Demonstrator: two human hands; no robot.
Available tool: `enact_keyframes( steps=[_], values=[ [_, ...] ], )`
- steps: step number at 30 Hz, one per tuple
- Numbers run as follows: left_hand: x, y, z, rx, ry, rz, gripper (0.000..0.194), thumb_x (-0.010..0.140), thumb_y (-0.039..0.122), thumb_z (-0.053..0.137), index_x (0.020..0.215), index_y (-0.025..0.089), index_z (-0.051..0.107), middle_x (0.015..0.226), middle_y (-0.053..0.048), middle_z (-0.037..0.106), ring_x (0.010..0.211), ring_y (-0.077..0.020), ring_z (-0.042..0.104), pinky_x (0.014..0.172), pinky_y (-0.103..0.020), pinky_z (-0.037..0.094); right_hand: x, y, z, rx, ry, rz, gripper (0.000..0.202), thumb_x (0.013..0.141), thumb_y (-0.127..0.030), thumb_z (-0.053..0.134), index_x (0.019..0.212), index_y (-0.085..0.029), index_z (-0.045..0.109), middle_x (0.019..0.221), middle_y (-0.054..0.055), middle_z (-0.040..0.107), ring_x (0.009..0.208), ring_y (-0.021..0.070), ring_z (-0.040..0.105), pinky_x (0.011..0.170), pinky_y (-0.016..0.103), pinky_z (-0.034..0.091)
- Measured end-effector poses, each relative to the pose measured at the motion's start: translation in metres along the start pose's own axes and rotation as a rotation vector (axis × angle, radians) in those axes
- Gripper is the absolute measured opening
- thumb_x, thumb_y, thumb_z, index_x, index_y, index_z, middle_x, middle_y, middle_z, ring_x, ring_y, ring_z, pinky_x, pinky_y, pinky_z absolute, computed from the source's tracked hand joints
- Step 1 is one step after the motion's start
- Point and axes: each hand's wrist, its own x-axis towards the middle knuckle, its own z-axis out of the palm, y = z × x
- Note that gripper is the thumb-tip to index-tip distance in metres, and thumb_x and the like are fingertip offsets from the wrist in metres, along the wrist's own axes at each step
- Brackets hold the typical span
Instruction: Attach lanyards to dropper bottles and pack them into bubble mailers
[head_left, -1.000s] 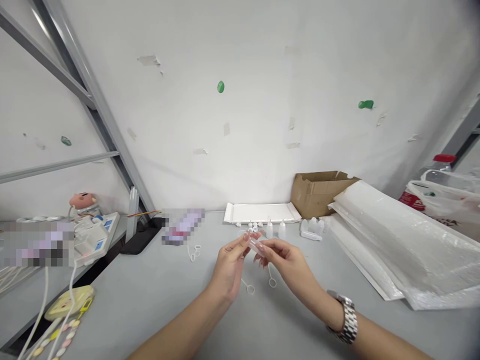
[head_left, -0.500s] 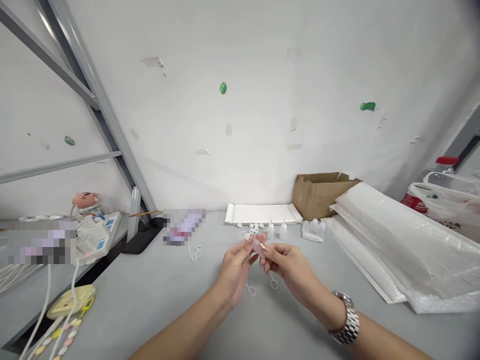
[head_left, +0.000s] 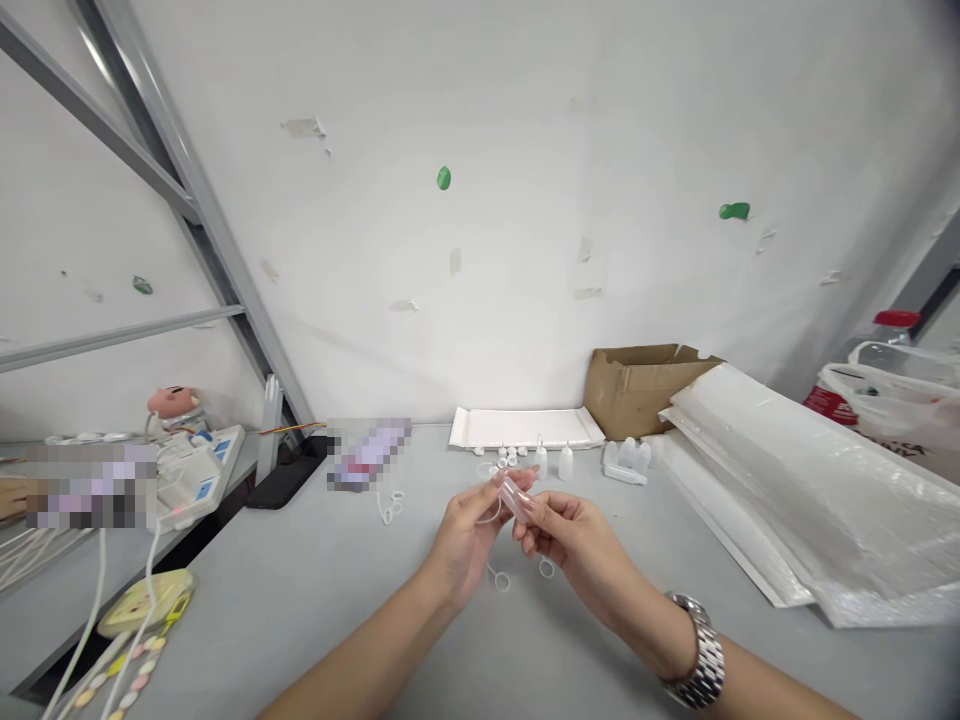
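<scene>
My left hand [head_left: 465, 540] is closed, with thumb and fingertips at the upper end of a small translucent plastic bottle [head_left: 514, 499]. My right hand [head_left: 570, 535] pinches the same bottle by its lower part; the bottle is tilted. Beside the left fingers a thin white loop [head_left: 491, 515] shows; whether it is attached to the bottle I cannot tell. Below the hands lie two white ring-ended pieces, one to the left [head_left: 500, 580] and one to the right [head_left: 547, 569]. Just behind stand two small white bottles [head_left: 565, 464] with several white caps [head_left: 511, 459] near them.
More translucent bottles [head_left: 628, 460] cluster at the right, by a cardboard box [head_left: 637, 395] and bubble mailers [head_left: 817, 500]. A white tray [head_left: 525, 428] lies against the wall. White ring-ended pieces [head_left: 391, 507] and a black phone [head_left: 287, 475] are leftward. Another person's hand [head_left: 16, 497] shows far left.
Both hands stay together over the table. My right hand has shifted slightly, baring more of the bottle, and a white loop now shows by my left fingers. Another person's hand has appeared far left.
</scene>
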Motion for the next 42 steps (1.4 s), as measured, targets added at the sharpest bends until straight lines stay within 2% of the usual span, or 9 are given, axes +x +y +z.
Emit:
enact_keyframes(
  steps=[5,9,14,17,23,29,33,39,42],
  values=[
    [-0.002,0.003,0.0,-0.066,-0.07,-0.031,0.026,0.079,0.035,0.055,0.087,0.016,0.07,0.108,-0.01,0.065,0.114,-0.0259,0.048,0.096,-0.035,0.034,0.0,0.001,-0.001,0.162,-0.132,0.071,0.029,0.07,-0.037,0.068,0.057,-0.013,0.06,0.052,-0.001,0.053,0.048,0.0065,0.043,0.052,0.021,0.037],
    [-0.001,0.008,-0.002,0.021,-0.088,-0.005,0.027,0.077,0.034,0.057,0.09,0.015,0.07,0.104,-0.011,0.067,0.103,-0.0264,0.055,0.093,-0.037,0.035,0.004,0.004,-0.005,0.239,-0.197,0.139,0.029,0.07,-0.038,0.068,0.06,-0.012,0.061,0.055,0.0,0.054,0.05,0.0066,0.045,0.053,0.021,0.038],
    [0.0,0.006,-0.004,0.147,0.009,0.083,0.027,0.077,0.036,0.057,0.077,0.014,0.072,0.098,-0.012,0.069,0.09,-0.0256,0.058,0.086,-0.038,0.035,0.002,0.0,-0.001,-0.154,-0.025,-0.049,0.027,0.066,-0.041,0.07,0.073,-0.015,0.066,0.062,0.001,0.062,0.058,0.0112,0.053,0.06,0.026,0.042],
    [-0.001,0.002,-0.002,0.106,-0.002,0.06,0.028,0.076,0.038,0.058,0.069,0.014,0.07,0.102,-0.012,0.067,0.087,-0.0255,0.059,0.083,-0.039,0.037,-0.001,-0.002,0.001,-0.298,0.063,-0.103,0.026,0.064,-0.04,0.071,0.071,-0.016,0.066,0.057,-0.001,0.059,0.055,0.0117,0.052,0.057,0.026,0.041],
    [-0.003,0.0,0.002,0.086,-0.075,0.086,0.035,0.077,0.04,0.057,0.052,0.016,0.065,0.068,-0.009,0.068,0.112,-0.0284,0.048,0.096,-0.036,0.03,0.004,0.001,-0.008,0.033,-0.139,0.021,0.028,0.069,-0.038,0.069,0.059,-0.013,0.061,0.055,-0.001,0.053,0.052,0.0083,0.044,0.054,0.024,0.036],
    [0.0,0.004,0.004,0.114,-0.044,0.09,0.038,0.076,0.048,0.054,0.072,0.014,0.071,0.101,-0.012,0.068,0.111,-0.0281,0.05,0.099,-0.039,0.029,0.011,0.003,-0.016,0.245,-0.228,0.101,0.021,0.073,-0.032,0.066,0.065,-0.013,0.062,0.058,-0.001,0.049,0.054,0.0077,0.042,0.056,0.022,0.036],
    [0.003,0.005,0.0,0.134,-0.007,0.043,0.044,0.073,0.053,0.055,0.08,0.013,0.072,0.1,-0.013,0.068,0.106,-0.0284,0.054,0.098,-0.04,0.03,0.011,0.005,-0.015,0.272,-0.226,0.127,0.02,0.073,-0.03,0.067,0.066,-0.011,0.063,0.06,0.001,0.053,0.056,0.0081,0.045,0.057,0.022,0.036],
    [0.005,0.002,-0.001,0.056,0.031,0.08,0.032,0.072,0.042,0.063,0.087,0.015,0.071,0.103,-0.012,0.068,0.112,-0.0257,0.051,0.1,-0.037,0.028,0.011,0.005,-0.013,0.302,-0.222,0.133,0.019,0.073,-0.027,0.067,0.069,-0.009,0.064,0.059,0.001,0.053,0.053,0.0066,0.045,0.055,0.02,0.037],
    [0.004,0.0,0.0,0.041,0.004,0.085,0.03,0.073,0.042,0.062,0.081,0.015,0.073,0.1,-0.012,0.069,0.112,-0.0269,0.05,0.099,-0.038,0.029,0.011,0.008,-0.012,0.313,-0.194,0.122,0.02,0.072,-0.027,0.068,0.065,-0.01,0.064,0.057,0.001,0.053,0.051,0.0063,0.043,0.052,0.02,0.036]
  ],
)
